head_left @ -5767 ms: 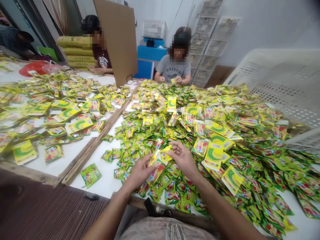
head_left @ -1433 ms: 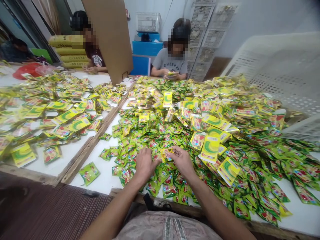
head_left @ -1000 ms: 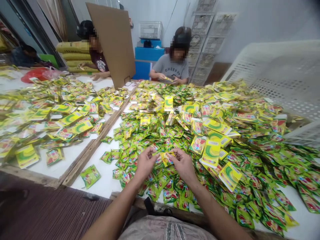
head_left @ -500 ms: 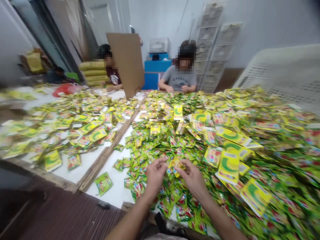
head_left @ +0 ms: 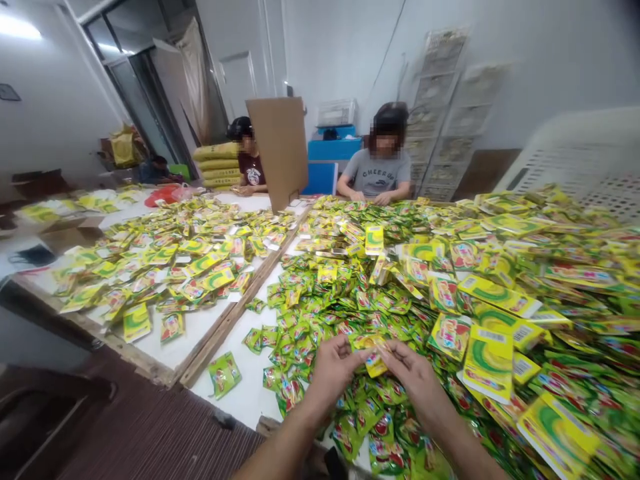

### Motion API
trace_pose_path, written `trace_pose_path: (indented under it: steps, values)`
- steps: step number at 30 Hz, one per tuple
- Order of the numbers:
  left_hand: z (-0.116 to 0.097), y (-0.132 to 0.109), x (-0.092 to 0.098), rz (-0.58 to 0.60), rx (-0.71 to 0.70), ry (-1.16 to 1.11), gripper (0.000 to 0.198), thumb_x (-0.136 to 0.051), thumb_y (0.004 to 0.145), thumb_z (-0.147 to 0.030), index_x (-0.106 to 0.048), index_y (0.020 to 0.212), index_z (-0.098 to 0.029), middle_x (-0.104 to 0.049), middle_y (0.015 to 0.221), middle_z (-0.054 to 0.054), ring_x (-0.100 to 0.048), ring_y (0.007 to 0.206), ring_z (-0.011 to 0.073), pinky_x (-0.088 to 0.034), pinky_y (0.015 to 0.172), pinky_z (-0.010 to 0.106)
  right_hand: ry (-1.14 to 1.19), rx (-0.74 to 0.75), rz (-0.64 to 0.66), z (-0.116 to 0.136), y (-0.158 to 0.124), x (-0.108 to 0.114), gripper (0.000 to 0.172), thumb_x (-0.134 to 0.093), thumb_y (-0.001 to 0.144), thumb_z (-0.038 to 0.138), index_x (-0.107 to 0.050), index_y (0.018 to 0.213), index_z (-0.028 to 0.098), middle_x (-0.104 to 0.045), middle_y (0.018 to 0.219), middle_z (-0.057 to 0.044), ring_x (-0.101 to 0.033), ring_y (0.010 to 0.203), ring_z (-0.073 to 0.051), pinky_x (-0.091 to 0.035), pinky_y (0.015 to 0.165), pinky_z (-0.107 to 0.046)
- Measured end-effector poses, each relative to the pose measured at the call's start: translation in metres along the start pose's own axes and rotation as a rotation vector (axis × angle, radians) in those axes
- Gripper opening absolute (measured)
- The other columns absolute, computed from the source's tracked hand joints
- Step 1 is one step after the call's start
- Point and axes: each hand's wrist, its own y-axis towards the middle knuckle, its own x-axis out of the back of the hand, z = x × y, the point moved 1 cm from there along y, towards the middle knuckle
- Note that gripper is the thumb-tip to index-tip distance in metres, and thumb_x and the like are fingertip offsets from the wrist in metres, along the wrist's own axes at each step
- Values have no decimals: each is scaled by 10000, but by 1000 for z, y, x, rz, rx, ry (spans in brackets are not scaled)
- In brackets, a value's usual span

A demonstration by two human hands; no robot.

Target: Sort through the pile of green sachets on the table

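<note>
Between my hands is a small yellow packet [head_left: 376, 364], held over a heap of green sachets. My right hand [head_left: 414, 375] pinches its right side between thumb and fingers. My left hand [head_left: 331, 372] is closed, its thumb tip pressing on the packet's left side. Glossy green sachets [head_left: 320, 307] with red print lie beneath and around both hands. To the right of my right hand, flat yellow packs [head_left: 489, 360] with a green curved band lie on the sachets.
A raised wooden strip [head_left: 235, 313] divides the white table. Left of it lies a spread of yellow packs [head_left: 165, 257]. One green sachet [head_left: 225, 375] lies near the front edge. A cardboard sheet [head_left: 279, 150] stands between two people at the far side. A white perforated crate [head_left: 575, 160] stands right.
The view has swung, so the scene sits lower and further right. My left thumb has come onto the yellow packet, which both hands now touch.
</note>
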Motion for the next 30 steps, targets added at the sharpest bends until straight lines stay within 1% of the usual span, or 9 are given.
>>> trace_pose_path:
  steps: [2,6,10,13,16,20,25,27,30]
  values:
    - [-3,-2,1,63,-3,19,343,-722,597,-440,-542,583,-148,-351,473,-75,-312,460,64,-245,459,199,-42,15,9,8,-4,0,319,-556,773,482,-597,777,166,-614,718,-38,-569,698,-195,-465,635,-284]
    - [-5,-5,-3,125,28,-46,305,-740,585,-378,-603,728,-145,-429,494,-70,-371,470,71,-288,477,193,-317,132,-218,11,-14,-3,264,-554,781,434,-581,715,180,-539,613,7,-455,537,-127,-362,497,-232]
    - [-6,-7,-12,84,94,-95,324,-745,574,-398,-603,722,-147,-444,491,-69,-374,453,62,-300,471,188,-164,103,-441,2,-15,-8,264,-560,772,453,-535,763,191,-498,630,18,-425,539,-113,-351,482,-215]
    - [-4,-7,-16,75,87,-78,331,-754,559,-394,-595,717,-149,-435,488,-76,-383,455,60,-298,466,184,82,-50,-314,-5,-12,-3,348,-603,721,489,-543,866,178,-532,679,7,-465,544,-120,-371,464,-211]
    - [3,-6,-20,141,87,0,328,-776,529,-360,-562,660,-150,-353,437,-103,-332,414,48,-269,428,177,-17,-55,-142,-4,-17,10,278,-600,737,445,-571,735,168,-494,620,29,-441,548,-112,-353,478,-206]
    - [8,-6,-31,279,157,-7,351,-765,544,-371,-482,584,-167,-331,412,-112,-321,373,45,-308,399,180,-175,22,-201,2,-38,34,266,-608,750,373,-496,606,179,-398,567,60,-378,553,-97,-311,497,-199]
    - [-9,8,-58,726,239,32,293,-733,606,-348,-603,768,-142,-592,576,-11,-557,516,113,-440,538,230,-115,-72,-216,-3,-69,75,226,-663,700,396,-577,761,197,-536,652,34,-486,613,-140,-396,561,-232]
    - [-16,24,-77,665,188,140,305,-680,660,-361,-610,862,-143,-645,663,34,-608,601,155,-463,601,269,-154,-48,-343,-9,-79,90,224,-646,719,399,-603,820,204,-586,702,9,-531,673,-174,-424,600,-256]
    - [-20,49,-115,300,-87,558,280,-576,742,-398,-613,865,-150,-664,744,79,-625,698,211,-450,650,309,-285,-6,-480,-19,-87,98,217,-601,761,389,-636,873,207,-632,724,-16,-567,698,-209,-443,621,-285]
